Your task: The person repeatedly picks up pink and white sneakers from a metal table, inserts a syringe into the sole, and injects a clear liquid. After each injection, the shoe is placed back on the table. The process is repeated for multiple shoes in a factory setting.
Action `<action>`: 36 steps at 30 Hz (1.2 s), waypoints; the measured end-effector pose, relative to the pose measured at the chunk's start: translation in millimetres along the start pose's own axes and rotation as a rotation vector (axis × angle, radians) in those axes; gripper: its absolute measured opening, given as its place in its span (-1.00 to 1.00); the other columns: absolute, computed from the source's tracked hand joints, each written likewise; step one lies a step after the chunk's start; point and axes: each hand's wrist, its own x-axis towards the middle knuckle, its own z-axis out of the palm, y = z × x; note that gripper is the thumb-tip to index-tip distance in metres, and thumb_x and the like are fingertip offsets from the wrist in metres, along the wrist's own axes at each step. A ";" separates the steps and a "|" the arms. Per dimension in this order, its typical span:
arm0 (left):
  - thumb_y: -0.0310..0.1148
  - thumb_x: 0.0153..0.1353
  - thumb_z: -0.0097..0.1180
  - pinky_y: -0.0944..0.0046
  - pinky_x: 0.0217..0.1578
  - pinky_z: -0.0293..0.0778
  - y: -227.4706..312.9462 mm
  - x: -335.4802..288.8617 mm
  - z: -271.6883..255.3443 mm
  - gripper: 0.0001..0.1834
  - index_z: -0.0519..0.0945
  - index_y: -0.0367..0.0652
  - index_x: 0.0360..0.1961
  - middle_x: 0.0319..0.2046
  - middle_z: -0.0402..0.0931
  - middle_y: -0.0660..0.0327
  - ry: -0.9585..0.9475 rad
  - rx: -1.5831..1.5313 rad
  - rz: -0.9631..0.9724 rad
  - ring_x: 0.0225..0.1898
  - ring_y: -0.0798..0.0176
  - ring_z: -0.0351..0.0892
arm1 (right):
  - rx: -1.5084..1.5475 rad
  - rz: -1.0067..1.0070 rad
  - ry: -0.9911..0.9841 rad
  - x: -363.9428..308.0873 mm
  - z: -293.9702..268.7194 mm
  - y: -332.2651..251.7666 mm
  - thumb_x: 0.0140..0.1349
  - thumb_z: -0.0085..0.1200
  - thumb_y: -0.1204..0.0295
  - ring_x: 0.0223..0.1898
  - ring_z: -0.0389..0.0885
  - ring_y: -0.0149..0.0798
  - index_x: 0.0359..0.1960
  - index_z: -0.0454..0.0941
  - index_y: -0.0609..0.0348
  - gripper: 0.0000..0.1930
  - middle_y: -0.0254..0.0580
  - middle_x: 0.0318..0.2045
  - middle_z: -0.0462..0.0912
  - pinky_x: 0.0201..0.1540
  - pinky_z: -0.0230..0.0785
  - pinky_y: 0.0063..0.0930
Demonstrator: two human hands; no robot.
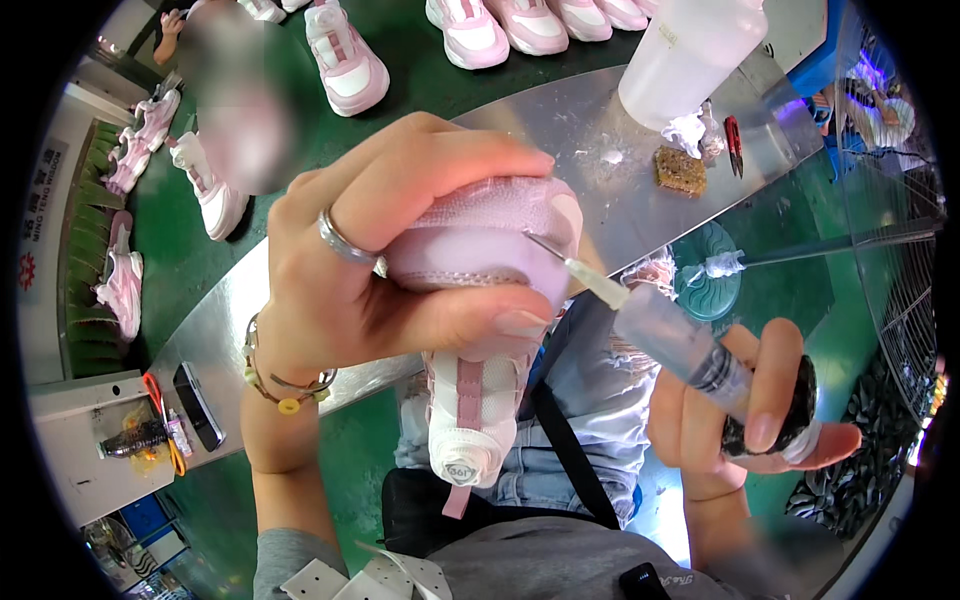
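- Nearest the camera, the person's grey top and dark strap fill the lower edge, with jeans below the work.
- Left hand (390, 260): clenched around a pink and white child's shoe (478, 300), fingers over the upper end, thumb pressed along the side facing the camera. A silver ring sits on one finger; a beaded bracelet (280, 385) circles the wrist.
- The shoe hangs below the hand, its round dial closure (461, 468) pointing down toward the lap. It is held above the lap, clear of the bench.
- Right hand (745, 405): grasping a clear syringe (680, 345) together with a dark round object wrapped at its end; exactly what that object is cannot be told.
- The syringe slants up and to the left. Its needle (548, 250) touches the shoe's side just right of the left thumb, near the pale rubber edge.
- The shoe lies left of and above the right hand, joined to it only through the needle.
- Beyond the hands, a curved metal bench (620, 190) runs across the view. On it: a white plastic bottle (690, 50), a brown sponge block (681, 170), a red-handled tool (733, 145) and white residue.
- At the bench's left end, a black phone (198, 405) lies beside an orange cord.
- Below the bench at right, a green round stool top (708, 285).
- Farthest, a green floor (430, 90) carries rows of matching pink shoes (345, 60); another person stands at upper left.
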 end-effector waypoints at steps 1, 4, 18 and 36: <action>0.18 -0.04 0.13 0.29 -0.38 0.44 -2.8 -0.2 0.0 -0.24 0.45 -0.47 -0.22 -0.38 0.54 -0.03 0.005 -0.010 0.009 -0.39 0.14 0.53 | -0.065 -0.027 -0.015 3.4 -2.2 2.7 0.15 -0.04 -0.03 -0.83 0.26 -0.40 -0.42 0.35 0.13 -0.58 -0.25 -0.82 0.39 -0.73 0.12 -0.57; 0.23 -0.05 0.10 0.29 -0.35 0.43 -13.3 -2.5 0.7 -0.19 0.45 -0.47 -0.21 -0.37 0.53 -0.03 0.022 -0.042 0.004 -0.38 0.15 0.53 | -0.107 -0.045 -0.064 12.0 -12.4 5.8 0.15 -0.05 -0.08 -0.89 0.23 -0.45 -0.46 0.29 0.06 -0.56 -0.30 -0.87 0.38 -0.76 0.10 -0.64; 0.41 -0.08 -0.08 0.25 -0.27 0.47 -38.4 -15.5 0.6 -0.07 0.40 -0.42 -0.17 -0.35 0.51 -0.01 0.202 -0.118 -0.329 -0.32 0.15 0.55 | -0.017 -0.066 0.024 9.9 -39.5 32.3 -0.09 0.08 -0.24 -0.74 0.39 -0.25 -0.39 0.52 0.38 -0.27 -0.14 -0.71 0.47 -0.63 0.25 -0.48; 0.07 0.26 -0.22 0.47 -0.24 0.36 -101.9 -38.6 1.0 -0.39 0.45 -0.39 -0.14 -0.22 0.50 0.10 0.455 -0.226 -0.241 -0.22 0.36 0.47 | -0.019 0.067 0.181 -46.5 -61.4 88.7 -0.06 -0.02 -0.21 -0.69 0.28 -0.39 -0.34 0.43 0.31 -0.32 -0.23 -0.55 0.38 -0.65 0.05 -0.58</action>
